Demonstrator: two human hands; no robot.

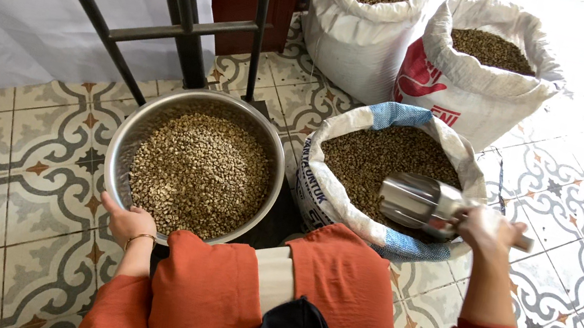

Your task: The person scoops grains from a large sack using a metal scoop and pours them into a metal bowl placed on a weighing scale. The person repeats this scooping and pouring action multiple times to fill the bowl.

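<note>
Three white woven sacks of green coffee beans stand on a patterned tile floor, the nearest sack (394, 176) open just ahead of a seated person in rust-orange clothing. The right hand (487, 227) is closed around the handle of a metal scoop (419, 203), held over this sack's right side; the scoop's long axis lies roughly level, its mouth pointing left toward a steel bowl (196, 165) heaped with beans. The left hand (128, 222), fingers curled, grips the bowl's near rim. The bowl sits just left of the sack, so the sack's rolled rim lies between scoop and bowl. A black metal frame (174, 15) rises behind the bowl; two further sacks (439, 54) stand behind.
</note>
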